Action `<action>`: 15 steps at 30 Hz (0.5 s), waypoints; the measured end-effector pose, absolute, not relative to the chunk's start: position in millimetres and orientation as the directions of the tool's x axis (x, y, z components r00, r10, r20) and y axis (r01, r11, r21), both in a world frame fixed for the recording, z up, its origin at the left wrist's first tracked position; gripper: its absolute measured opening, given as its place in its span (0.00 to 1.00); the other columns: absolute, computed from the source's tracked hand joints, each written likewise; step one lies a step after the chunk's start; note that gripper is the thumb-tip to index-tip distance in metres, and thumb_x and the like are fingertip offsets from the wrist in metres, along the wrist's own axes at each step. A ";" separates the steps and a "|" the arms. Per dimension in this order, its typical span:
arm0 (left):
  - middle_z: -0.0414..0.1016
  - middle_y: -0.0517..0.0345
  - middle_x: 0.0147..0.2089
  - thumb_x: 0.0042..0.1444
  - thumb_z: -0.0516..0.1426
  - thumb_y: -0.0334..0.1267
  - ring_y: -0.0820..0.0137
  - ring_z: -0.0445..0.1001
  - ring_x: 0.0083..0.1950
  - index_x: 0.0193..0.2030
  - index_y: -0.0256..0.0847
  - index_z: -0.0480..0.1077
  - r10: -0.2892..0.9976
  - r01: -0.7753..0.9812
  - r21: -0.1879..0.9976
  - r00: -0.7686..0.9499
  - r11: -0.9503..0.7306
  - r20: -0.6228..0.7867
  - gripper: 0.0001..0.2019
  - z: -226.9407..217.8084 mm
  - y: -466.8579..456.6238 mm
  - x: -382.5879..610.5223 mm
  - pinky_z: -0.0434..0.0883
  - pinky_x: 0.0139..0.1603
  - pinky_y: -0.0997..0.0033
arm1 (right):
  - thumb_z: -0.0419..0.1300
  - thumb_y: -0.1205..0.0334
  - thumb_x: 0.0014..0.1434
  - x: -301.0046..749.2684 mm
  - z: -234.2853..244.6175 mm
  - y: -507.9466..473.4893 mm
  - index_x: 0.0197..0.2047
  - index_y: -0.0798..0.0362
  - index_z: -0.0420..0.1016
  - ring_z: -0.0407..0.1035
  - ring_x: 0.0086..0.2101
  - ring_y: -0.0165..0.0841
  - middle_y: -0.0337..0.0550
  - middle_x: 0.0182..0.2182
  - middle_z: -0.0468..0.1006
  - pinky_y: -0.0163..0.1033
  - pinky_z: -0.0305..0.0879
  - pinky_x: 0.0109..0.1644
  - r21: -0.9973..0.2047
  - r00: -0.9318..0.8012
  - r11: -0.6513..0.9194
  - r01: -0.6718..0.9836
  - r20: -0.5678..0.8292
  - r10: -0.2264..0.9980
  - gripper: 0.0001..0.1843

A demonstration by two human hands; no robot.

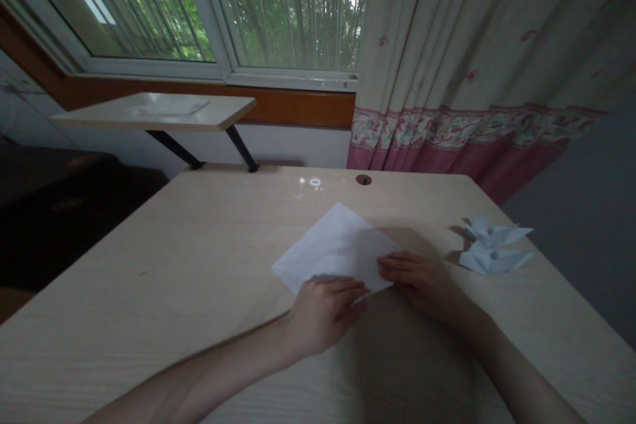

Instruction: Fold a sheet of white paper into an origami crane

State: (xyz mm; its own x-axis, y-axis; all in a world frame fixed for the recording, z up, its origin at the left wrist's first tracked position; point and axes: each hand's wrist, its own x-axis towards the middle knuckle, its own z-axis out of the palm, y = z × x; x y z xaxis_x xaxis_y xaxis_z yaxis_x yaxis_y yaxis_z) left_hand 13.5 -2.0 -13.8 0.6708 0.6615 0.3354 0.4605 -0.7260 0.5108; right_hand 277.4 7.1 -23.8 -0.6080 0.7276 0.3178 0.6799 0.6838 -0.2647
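A white sheet of paper (338, 238) lies turned cornerwise on the table, one corner pointing away from me. My left hand (330, 310) is closed on its near edge, fingers over the top and thumb below the edge. At the right corner, my right hand (417, 281) grips the same sheet, with its fingertips on the upper face. Both hands partly cover the near side of the paper, so its lower outline is hidden. Two folded paper cranes (491, 262) stand close together to the right of my right hand.
The pale wooden table (209, 238) has a round cable hole (364, 180) near its far edge. A raised shelf (218, 118) on black supports stands at the back left, bearing a flat whitish item. Behind are a window (298, 13) and a patterned curtain (437, 79).
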 end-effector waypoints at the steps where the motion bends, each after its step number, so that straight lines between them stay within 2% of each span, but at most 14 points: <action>1: 0.80 0.56 0.45 0.65 0.49 0.39 0.67 0.79 0.43 0.48 0.42 0.74 0.702 0.477 0.554 0.639 -0.682 0.314 0.13 -12.0 -0.3 13.2 0.75 0.44 0.68 | 0.55 0.75 0.57 277.1 -23.6 7.0 0.48 0.47 0.78 0.71 0.50 0.38 0.43 0.50 0.78 0.48 0.70 0.52 -0.270 -0.608 0.682 0.679 0.313 0.729 0.20; 4: 0.80 0.56 0.34 0.66 0.49 0.44 0.68 0.78 0.34 0.35 0.40 0.76 0.821 0.567 0.625 0.523 -0.537 0.231 0.17 -8.9 8.4 10.7 0.72 0.35 0.72 | 0.54 0.74 0.59 274.5 -24.2 6.2 0.49 0.47 0.77 0.71 0.49 0.38 0.43 0.49 0.78 0.48 0.70 0.51 -0.295 -0.609 0.675 0.676 0.293 0.738 0.19; 6: 0.77 0.58 0.26 0.65 0.50 0.49 0.69 0.75 0.29 0.28 0.39 0.73 0.896 0.633 0.648 0.400 -0.422 0.193 0.21 -7.6 15.9 7.9 0.68 0.29 0.73 | 0.53 0.73 0.61 271.4 -25.4 5.0 0.50 0.48 0.76 0.71 0.49 0.38 0.43 0.48 0.79 0.48 0.70 0.51 -0.334 -0.590 0.662 0.671 0.300 0.750 0.18; 10: 0.71 0.61 0.22 0.61 0.52 0.54 0.69 0.70 0.24 0.31 0.39 0.70 0.961 0.678 0.682 0.229 -0.274 0.158 0.20 -3.3 30.2 1.0 0.63 0.25 0.74 | 0.53 0.68 0.63 263.0 -26.1 2.2 0.48 0.50 0.75 0.71 0.46 0.36 0.45 0.45 0.79 0.44 0.69 0.50 -0.457 -0.503 0.575 0.678 0.283 0.817 0.13; 15: 0.71 0.62 0.24 0.61 0.52 0.55 0.67 0.72 0.26 0.40 0.41 0.69 0.974 0.710 0.667 0.140 -0.225 0.179 0.18 -1.8 42.1 -8.7 0.62 0.26 0.74 | 0.52 0.66 0.64 251.5 -19.4 -0.2 0.37 0.51 0.73 0.70 0.38 0.37 0.45 0.36 0.76 0.44 0.68 0.43 -0.492 -0.396 0.464 0.737 0.243 0.886 0.09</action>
